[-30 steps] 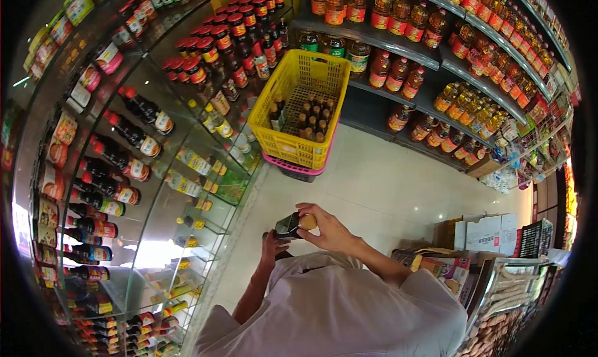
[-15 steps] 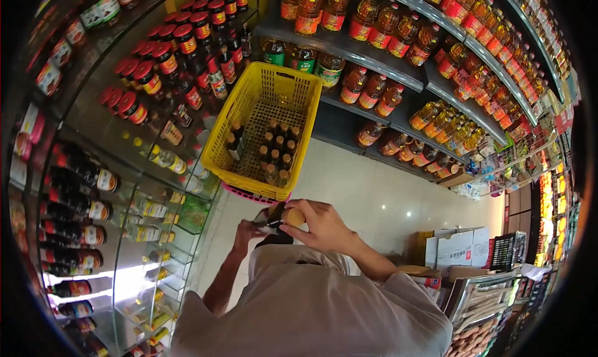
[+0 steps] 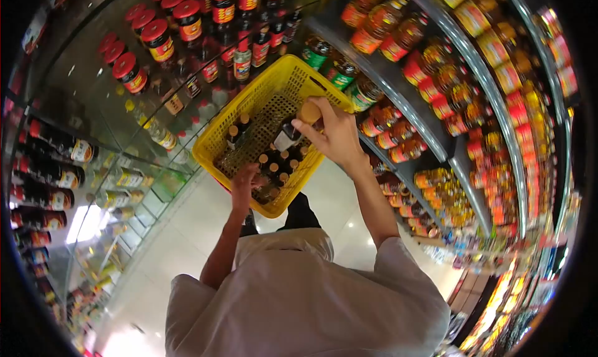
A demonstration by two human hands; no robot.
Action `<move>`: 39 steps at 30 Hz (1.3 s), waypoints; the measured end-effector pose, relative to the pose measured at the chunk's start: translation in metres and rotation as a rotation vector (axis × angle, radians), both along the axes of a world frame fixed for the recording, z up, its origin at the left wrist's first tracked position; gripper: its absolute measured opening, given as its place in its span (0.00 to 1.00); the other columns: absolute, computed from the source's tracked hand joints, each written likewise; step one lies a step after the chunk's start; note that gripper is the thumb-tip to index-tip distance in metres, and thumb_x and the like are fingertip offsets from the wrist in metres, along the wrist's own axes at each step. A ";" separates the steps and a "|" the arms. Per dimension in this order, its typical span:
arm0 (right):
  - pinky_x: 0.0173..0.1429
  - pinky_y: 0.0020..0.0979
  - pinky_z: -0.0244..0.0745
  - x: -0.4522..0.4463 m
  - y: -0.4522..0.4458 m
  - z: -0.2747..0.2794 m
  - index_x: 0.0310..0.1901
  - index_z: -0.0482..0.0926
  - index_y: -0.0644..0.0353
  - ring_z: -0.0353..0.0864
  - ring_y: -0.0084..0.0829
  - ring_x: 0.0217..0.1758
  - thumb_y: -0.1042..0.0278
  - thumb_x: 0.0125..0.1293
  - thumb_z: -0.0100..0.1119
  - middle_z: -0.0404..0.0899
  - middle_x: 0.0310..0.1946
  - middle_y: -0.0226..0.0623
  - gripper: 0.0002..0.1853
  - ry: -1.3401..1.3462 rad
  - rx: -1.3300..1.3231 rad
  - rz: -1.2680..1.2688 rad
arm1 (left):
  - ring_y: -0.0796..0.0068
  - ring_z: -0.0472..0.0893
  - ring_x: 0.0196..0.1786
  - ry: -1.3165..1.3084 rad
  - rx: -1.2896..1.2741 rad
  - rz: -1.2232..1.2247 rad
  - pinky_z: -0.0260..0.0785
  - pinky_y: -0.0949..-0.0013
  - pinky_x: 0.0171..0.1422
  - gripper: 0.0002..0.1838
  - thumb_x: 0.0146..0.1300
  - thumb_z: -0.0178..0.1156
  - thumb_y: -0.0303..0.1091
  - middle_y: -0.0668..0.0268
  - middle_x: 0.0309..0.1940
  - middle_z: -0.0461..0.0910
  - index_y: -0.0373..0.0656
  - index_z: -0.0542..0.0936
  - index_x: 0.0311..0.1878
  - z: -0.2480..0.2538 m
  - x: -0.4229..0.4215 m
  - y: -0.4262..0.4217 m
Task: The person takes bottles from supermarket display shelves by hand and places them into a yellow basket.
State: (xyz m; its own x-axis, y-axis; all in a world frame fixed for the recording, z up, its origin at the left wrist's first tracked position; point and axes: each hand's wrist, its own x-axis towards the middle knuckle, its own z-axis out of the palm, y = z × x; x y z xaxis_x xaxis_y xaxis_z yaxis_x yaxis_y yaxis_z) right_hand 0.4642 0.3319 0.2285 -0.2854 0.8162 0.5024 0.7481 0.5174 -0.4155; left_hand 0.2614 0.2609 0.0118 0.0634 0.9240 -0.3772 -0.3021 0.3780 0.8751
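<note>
A yellow plastic basket (image 3: 205, 146) stands in front of me with several capped bottles (image 3: 273, 168) inside, mostly in its near right part. Over the basket, my right hand (image 3: 333, 130) grips a dark bottle (image 3: 288, 136) by its tan cap, the bottle tilted with a pale label showing. My left hand (image 3: 245, 186) is at the near left part of the basket, beside the standing bottles. Its fingers are bent and partly blurred; whether they touch a bottle is unclear.
Glass shelves on the left hold red-lidded jars (image 3: 159, 42) and dark sauce bottles (image 3: 47, 189). Metal shelves (image 3: 411, 123) on the right carry rows of oil bottles (image 3: 436, 183). Pale floor tiles (image 3: 187, 232) show below the basket.
My right hand has carried the dark bottle forward over the basket. My left hand has let go of it and moved to the basket. The view has turned and come closer to the basket.
</note>
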 end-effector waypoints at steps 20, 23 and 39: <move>0.27 0.35 0.78 -0.011 0.237 -0.297 0.56 0.67 0.68 0.80 0.35 0.25 0.55 0.63 0.60 0.80 0.29 0.43 0.28 -0.351 -0.662 0.295 | 0.51 0.53 0.74 1.477 0.049 0.394 0.55 0.56 0.72 0.22 0.53 0.56 0.20 0.58 0.71 0.55 0.40 0.76 0.54 -0.048 0.028 -0.004; 0.30 0.36 0.78 -0.016 0.239 -0.321 0.48 0.70 0.66 0.81 0.37 0.28 0.57 0.62 0.61 0.79 0.31 0.45 0.22 -0.236 -0.570 0.308 | 0.51 0.54 0.73 1.485 0.030 0.394 0.59 0.56 0.70 0.21 0.52 0.55 0.18 0.58 0.71 0.56 0.39 0.77 0.52 -0.050 0.026 -0.003; 0.29 0.37 0.76 -0.022 0.231 -0.344 0.49 0.67 0.64 0.79 0.38 0.30 0.58 0.61 0.63 0.76 0.31 0.43 0.23 -0.186 -0.737 0.293 | 0.55 0.57 0.73 1.545 0.019 0.394 0.70 0.60 0.61 0.15 0.56 0.53 0.20 0.63 0.70 0.59 0.42 0.78 0.47 -0.046 0.027 0.001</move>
